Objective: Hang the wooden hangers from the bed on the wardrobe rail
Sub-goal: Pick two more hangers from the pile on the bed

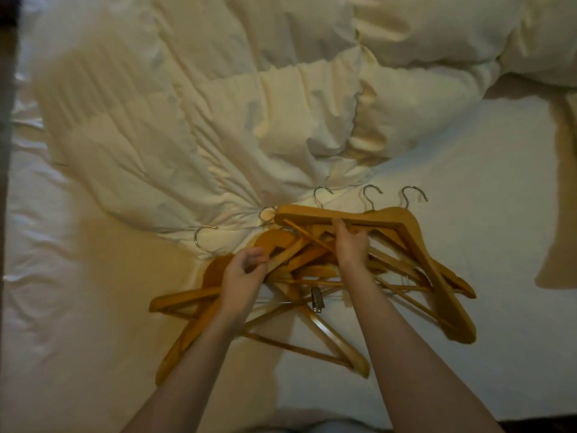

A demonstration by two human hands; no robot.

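Observation:
Several wooden hangers (315,270) with metal hooks lie in a tangled pile on the white bed sheet (468,182). My right hand (351,245) is closed around the top bar of a large hanger (431,260) that lies across the right of the pile, its far end slightly raised. My left hand (245,273) is curled around the shoulder of a hanger (184,300) on the left side of the pile. The hooks point away from me, toward the duvet. No wardrobe rail is in view.
A crumpled cream duvet (187,120) covers the far half of the bed and touches the hooks. A pillow (468,32) lies at the top right. A metal clip (317,300) sits in the pile. A dark edge (6,120) runs down the left.

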